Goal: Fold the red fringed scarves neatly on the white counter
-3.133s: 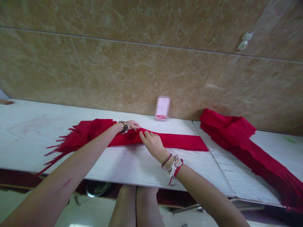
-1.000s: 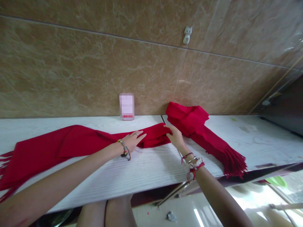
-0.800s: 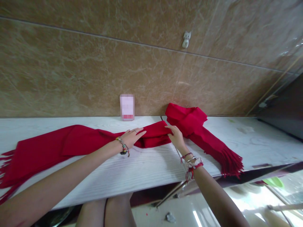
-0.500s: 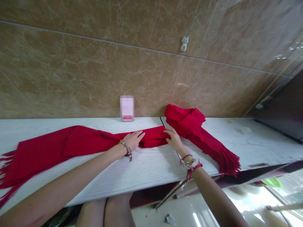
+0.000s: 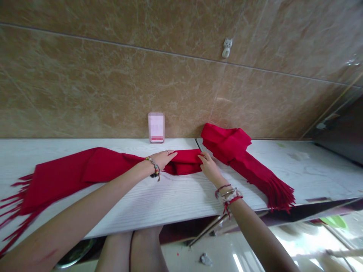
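Note:
A long red scarf (image 5: 62, 175) lies across the white counter, its fringe spread toward the left edge. Its right part is narrowed and folded over itself, with a loose layer bulging along the near side. My left hand (image 5: 163, 159) grips this folded part from above, fingertips pressed on the cloth. At the right end of the fold, my right hand (image 5: 209, 167) pinches the edge between thumb and fingers. Just to the right lies another red fringed scarf (image 5: 227, 145), looped over at its top, with its fringe hanging at the counter's front edge.
A pink-framed phone-like rectangle (image 5: 156, 127), its face blurred, leans against the brown marbled wall (image 5: 99, 87). A small white cat-shaped hook (image 5: 227, 48) is on the wall. A dark appliance (image 5: 340, 130) stands at far right. The white counter (image 5: 136, 211) has a seam near my right hand.
My left hand's fingers have closed more on the cloth, and the folded part has opened a little between my hands. The whole view has shifted slightly.

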`<state>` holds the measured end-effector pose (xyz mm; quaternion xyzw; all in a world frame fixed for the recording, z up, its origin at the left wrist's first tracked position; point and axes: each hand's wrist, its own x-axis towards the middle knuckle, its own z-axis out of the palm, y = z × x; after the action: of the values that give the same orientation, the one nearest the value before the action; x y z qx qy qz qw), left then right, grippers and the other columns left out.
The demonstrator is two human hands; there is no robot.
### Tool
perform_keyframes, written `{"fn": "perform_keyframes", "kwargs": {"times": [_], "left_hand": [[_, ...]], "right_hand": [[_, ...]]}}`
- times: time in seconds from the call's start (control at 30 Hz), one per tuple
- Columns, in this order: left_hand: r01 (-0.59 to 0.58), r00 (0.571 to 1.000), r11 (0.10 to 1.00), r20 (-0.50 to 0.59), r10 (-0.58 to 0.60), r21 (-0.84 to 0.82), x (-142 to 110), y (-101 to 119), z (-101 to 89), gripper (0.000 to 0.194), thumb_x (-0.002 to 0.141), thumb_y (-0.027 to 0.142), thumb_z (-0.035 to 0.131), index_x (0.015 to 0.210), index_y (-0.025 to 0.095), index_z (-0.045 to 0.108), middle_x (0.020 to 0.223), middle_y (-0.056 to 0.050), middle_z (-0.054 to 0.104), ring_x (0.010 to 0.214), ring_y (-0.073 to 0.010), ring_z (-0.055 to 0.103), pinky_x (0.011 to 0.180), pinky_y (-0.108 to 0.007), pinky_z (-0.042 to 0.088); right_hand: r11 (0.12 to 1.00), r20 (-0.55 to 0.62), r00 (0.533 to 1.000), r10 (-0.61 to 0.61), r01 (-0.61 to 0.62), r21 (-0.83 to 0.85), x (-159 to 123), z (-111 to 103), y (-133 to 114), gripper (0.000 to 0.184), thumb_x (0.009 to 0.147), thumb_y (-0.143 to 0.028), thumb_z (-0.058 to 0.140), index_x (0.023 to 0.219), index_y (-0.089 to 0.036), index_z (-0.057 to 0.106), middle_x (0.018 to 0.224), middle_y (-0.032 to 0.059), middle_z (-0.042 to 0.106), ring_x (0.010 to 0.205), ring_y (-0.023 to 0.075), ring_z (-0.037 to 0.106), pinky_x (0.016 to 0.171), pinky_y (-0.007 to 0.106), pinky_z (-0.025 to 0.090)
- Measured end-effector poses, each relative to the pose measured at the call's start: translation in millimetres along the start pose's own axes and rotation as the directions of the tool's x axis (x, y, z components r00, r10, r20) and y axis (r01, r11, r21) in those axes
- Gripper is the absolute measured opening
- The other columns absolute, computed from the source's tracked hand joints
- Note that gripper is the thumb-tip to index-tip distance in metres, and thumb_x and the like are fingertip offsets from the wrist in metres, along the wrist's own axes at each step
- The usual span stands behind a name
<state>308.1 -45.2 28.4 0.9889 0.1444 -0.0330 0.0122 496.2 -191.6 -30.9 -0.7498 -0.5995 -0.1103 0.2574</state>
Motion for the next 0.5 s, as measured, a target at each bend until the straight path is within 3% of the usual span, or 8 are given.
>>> {"fn": "perform_keyframes", "kwargs": {"times": [0.13, 0.27, 0.4, 0.5], "left_hand": [[0.093, 0.995, 0.995, 0.031, -0.094, 0.025, -3, 16, 3.9, 0.07, 0.069, -0.001, 0.041, 0.132, 0.027, 0.028, 0.137, -0.006, 0.032, 0.111, -0.0233, 0.046, 0.079, -0.029, 0.045], [0.111, 0.994, 0.993, 0.02, -0.112, 0.045, -1, 23, 10.9, 0.063, 0.072, -0.004, 0.033, 0.13, 0.022, 0.032, 0.136, -0.008, 0.034, 0.112, -0.0231, 0.045, 0.08, -0.03, 0.045], [0.0, 1.0, 0.998, 0.03, -0.001, 0.059, 1, 15, 2.6, 0.064, 0.071, -0.006, 0.033, 0.13, 0.018, 0.032, 0.137, -0.01, 0.032, 0.118, -0.0186, 0.038, 0.09, -0.027, 0.038], [-0.089, 0.996, 0.994, 0.003, 0.089, 0.071, 0, 13, 0.9, 0.062, 0.073, -0.003, 0.036, 0.13, 0.021, 0.032, 0.139, -0.008, 0.028, 0.125, -0.0195, 0.027, 0.096, -0.032, 0.032]], "right_hand": [[0.99, 0.067, 0.998, 0.008, 0.002, -0.145, 1, -8, -6, 0.036, 0.075, -0.005, 0.037, 0.103, -0.016, 0.056, 0.104, 0.0132, 0.053, 0.094, 0.0215, 0.053, 0.082, 0.033, 0.045], [0.99, 0.077, 0.997, 0.029, -0.018, -0.142, 3, -11, -3, 0.043, 0.074, -0.001, 0.032, 0.109, -0.014, 0.053, 0.104, 0.0135, 0.056, 0.092, 0.0193, 0.056, 0.082, 0.03, 0.046], [1.0, 0.029, 1.0, -0.012, 0.013, -0.027, 2, -14, 3, 0.047, 0.072, -0.001, 0.031, 0.113, -0.014, 0.052, 0.112, 0.0116, 0.055, 0.102, 0.0185, 0.053, 0.088, 0.033, 0.044], [0.999, 0.001, 1.0, -0.02, 0.02, 0.039, -3, -11, 5, 0.053, 0.069, 0.0, 0.033, 0.116, -0.017, 0.051, 0.119, 0.0088, 0.052, 0.107, 0.018, 0.05, 0.093, 0.035, 0.04]]}}
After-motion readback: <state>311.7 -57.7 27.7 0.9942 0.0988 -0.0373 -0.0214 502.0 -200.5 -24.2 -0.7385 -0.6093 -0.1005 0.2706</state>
